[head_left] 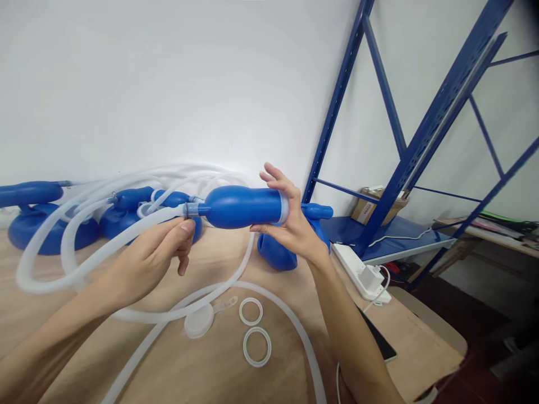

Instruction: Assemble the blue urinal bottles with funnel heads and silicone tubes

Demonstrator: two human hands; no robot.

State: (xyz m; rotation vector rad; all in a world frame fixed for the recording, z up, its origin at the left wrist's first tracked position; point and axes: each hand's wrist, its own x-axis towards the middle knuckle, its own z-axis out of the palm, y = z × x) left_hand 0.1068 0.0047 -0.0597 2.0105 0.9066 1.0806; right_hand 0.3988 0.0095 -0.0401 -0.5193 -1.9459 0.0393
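bulb [242,206], a long blue rubber one, is held level in the air over the middle of the table [202,365], not resting on anything. right hand [290,221] is closed around its wide end at the pale collar, thumb underneath and fingers partly fanned above, which looks like a steadying grip that keeps the body from turning. left hand [162,247] is pinched shut at the narrow end, thumb and forefinger on the small grey fitting [191,210] where the white tube [101,241] meets the neck. the two hands are apart, one at each end, so the joint sits between them in plain sight (probably why it is lifted close to the camera instead of left lying down). whether the tube is fully seated in the fitting i cannot tell.

the tube sags away from the joint toward the left edge and loops back across the table, slack enough not to pull on the neck. near the front edge, below the hands, lie a clear cap [199,322] and two white rings [254,328], close together but apart from the tube, laid within easy reach. more blue bulbs [50,224] with tubes sit along the back edge by the wall. at the right edge a power strip [360,272] rests beside the blue shelf frame [421,140].
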